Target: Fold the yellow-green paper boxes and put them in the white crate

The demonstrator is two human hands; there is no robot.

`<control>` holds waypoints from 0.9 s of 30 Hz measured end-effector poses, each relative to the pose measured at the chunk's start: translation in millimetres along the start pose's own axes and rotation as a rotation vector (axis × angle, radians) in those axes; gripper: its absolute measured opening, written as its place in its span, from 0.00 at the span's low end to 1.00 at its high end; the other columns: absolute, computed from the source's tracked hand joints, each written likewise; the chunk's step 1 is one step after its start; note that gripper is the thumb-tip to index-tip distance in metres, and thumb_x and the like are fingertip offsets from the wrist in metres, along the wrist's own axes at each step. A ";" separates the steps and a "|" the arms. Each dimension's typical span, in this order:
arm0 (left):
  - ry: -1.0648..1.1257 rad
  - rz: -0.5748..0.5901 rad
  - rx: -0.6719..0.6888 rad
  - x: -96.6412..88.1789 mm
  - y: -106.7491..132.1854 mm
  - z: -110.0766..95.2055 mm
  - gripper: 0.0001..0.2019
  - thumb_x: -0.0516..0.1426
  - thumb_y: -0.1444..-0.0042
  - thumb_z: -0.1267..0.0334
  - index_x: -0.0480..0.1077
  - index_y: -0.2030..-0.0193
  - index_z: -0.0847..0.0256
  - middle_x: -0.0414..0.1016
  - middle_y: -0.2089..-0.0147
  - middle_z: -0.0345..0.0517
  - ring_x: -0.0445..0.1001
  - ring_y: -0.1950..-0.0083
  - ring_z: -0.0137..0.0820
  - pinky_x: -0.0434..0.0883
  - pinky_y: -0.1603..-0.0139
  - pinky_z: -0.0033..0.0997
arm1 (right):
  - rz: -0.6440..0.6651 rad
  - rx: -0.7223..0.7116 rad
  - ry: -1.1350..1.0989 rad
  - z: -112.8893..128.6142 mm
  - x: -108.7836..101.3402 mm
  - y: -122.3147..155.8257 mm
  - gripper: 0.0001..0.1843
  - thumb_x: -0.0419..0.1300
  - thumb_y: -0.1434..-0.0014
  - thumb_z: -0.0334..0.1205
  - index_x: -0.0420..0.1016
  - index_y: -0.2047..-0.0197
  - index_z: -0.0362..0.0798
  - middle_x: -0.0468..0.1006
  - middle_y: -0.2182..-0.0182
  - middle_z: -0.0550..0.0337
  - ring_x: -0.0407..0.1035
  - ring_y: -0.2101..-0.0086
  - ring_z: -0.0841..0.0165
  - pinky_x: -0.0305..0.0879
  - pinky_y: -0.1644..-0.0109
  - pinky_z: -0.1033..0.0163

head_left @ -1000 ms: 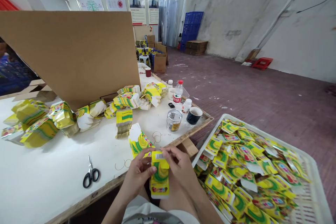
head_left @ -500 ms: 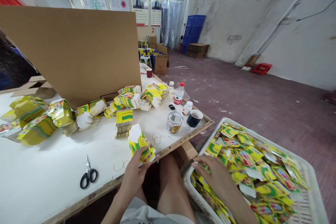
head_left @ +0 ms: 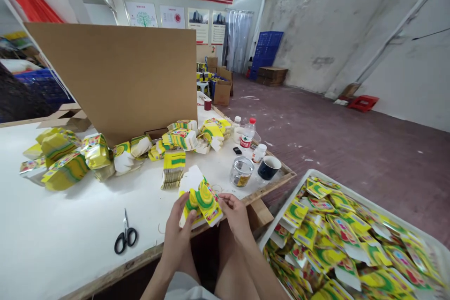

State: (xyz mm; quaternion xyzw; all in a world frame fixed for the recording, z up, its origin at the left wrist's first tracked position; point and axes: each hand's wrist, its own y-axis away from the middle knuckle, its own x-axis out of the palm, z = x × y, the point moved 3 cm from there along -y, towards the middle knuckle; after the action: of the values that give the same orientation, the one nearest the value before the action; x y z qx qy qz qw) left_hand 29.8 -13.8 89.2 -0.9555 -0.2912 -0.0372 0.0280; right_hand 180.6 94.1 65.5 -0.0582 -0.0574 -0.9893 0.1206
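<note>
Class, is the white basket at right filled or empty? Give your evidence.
Filled: yellow cartons lie heaped across the white basket. Whether more would fit, I cannot tell.

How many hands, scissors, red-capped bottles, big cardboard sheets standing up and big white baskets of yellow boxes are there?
Hands: 2, left hand and right hand
Scissors: 1 pair
Red-capped bottle: 1
Big cardboard sheet: 1
White basket of yellow boxes: 1
Total: 6
</note>
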 end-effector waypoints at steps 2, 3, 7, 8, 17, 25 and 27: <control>0.185 0.007 -0.080 5.8 -1.1 -1.7 0.25 0.65 0.48 0.52 0.71 0.45 0.57 0.71 0.38 0.55 0.66 0.35 0.47 0.63 0.35 0.46 | 0.028 0.036 -0.062 7.6 -1.8 12.1 0.25 0.70 0.57 0.58 0.79 0.64 0.46 0.82 0.71 0.54 0.75 0.69 0.60 0.71 0.62 0.56; 0.285 0.040 -0.146 11.0 -1.2 -1.9 0.25 0.65 0.50 0.50 0.72 0.47 0.59 0.73 0.39 0.56 0.68 0.36 0.48 0.65 0.37 0.47 | 0.040 0.054 -0.084 10.8 -1.0 18.7 0.25 0.71 0.58 0.58 0.80 0.64 0.46 0.82 0.72 0.54 0.75 0.69 0.61 0.71 0.62 0.56; 0.582 0.269 -0.357 32.9 3.2 -5.0 0.22 0.65 0.49 0.49 0.76 0.53 0.61 0.78 0.45 0.56 0.69 0.37 0.49 0.66 0.37 0.49 | 0.096 0.124 -0.184 18.0 7.4 40.4 0.22 0.74 0.58 0.55 0.81 0.68 0.45 0.81 0.75 0.57 0.73 0.72 0.64 0.69 0.65 0.59; 0.628 0.330 -0.363 35.7 5.0 -6.5 0.22 0.64 0.48 0.49 0.75 0.51 0.60 0.78 0.44 0.56 0.69 0.37 0.49 0.66 0.36 0.48 | 0.111 0.146 -0.230 18.6 9.1 43.6 0.21 0.74 0.58 0.53 0.81 0.68 0.46 0.81 0.75 0.57 0.73 0.72 0.65 0.69 0.64 0.60; 0.629 0.349 -0.247 24.1 10.6 -2.7 0.20 0.68 0.54 0.51 0.78 0.56 0.59 0.82 0.50 0.53 0.75 0.43 0.47 0.70 0.40 0.45 | 0.075 0.228 -0.340 15.6 6.8 45.5 0.22 0.76 0.61 0.51 0.81 0.69 0.43 0.75 0.79 0.63 0.55 0.80 0.77 0.51 0.76 0.69; 0.502 0.277 -0.249 34.2 9.1 -15.0 0.20 0.69 0.54 0.51 0.78 0.58 0.62 0.84 0.62 0.52 0.82 0.60 0.40 0.78 0.58 0.34 | 0.144 0.024 -0.140 23.0 6.9 56.7 0.19 0.69 0.49 0.54 0.80 0.65 0.46 0.79 0.72 0.59 0.70 0.70 0.66 0.67 0.62 0.62; 0.445 0.235 -0.247 35.9 7.8 -14.1 0.20 0.69 0.55 0.51 0.77 0.60 0.64 0.84 0.66 0.50 0.82 0.65 0.37 0.77 0.64 0.30 | 0.137 -0.051 0.001 24.8 5.0 60.2 0.19 0.66 0.46 0.54 0.79 0.62 0.46 0.80 0.70 0.58 0.71 0.69 0.65 0.67 0.62 0.63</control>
State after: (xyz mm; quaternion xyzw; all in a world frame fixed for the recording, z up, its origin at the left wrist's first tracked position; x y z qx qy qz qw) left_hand 63.1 -1.3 106.2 -0.9473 -0.1585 -0.2777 -0.0213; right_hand 193.0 38.0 96.6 -0.0644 -0.0282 -0.9799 0.1865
